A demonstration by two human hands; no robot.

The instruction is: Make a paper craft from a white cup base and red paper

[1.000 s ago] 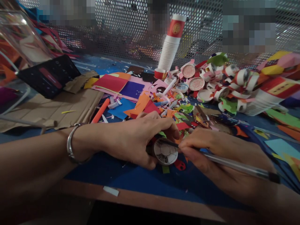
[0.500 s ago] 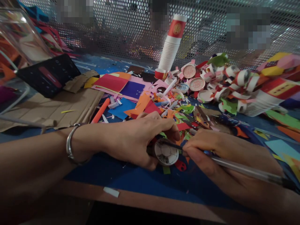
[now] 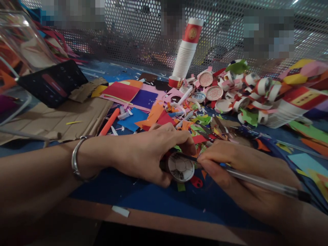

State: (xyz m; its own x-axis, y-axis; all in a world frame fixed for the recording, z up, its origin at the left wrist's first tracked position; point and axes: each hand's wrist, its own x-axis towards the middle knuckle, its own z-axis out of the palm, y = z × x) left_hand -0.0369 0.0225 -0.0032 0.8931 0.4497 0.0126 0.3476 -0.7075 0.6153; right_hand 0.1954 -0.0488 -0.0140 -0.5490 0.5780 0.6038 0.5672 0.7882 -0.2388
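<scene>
My left hand (image 3: 156, 150) is curled around a small paper cup piece (image 3: 181, 168), thumb below and fingers above. Its white round face points toward me and carries black lines: an inner ring, spokes and a dark patch low down. In my right hand (image 3: 238, 174) is a pen (image 3: 258, 181) with a clear barrel, pinched between thumb and forefinger. The pen's dark front end lies at the upper part of the white face. A red paper cutout (image 3: 196, 181) and a green scrap (image 3: 181, 187) lie just below the cup piece.
Behind my hands are colored paper scraps (image 3: 153, 114) and several cut cup pieces (image 3: 214, 93). A tall stack of paper cups (image 3: 185, 56) leans before a perforated metal screen (image 3: 133, 37). Cardboard (image 3: 46, 118) and a phone (image 3: 53, 83) are at left. The wooden table edge (image 3: 159, 216) runs along the front.
The pen has shifted slightly left with my right hand, its dark end still at the upper part of the white face. My left hand keeps its hold; the view has moved a little.
</scene>
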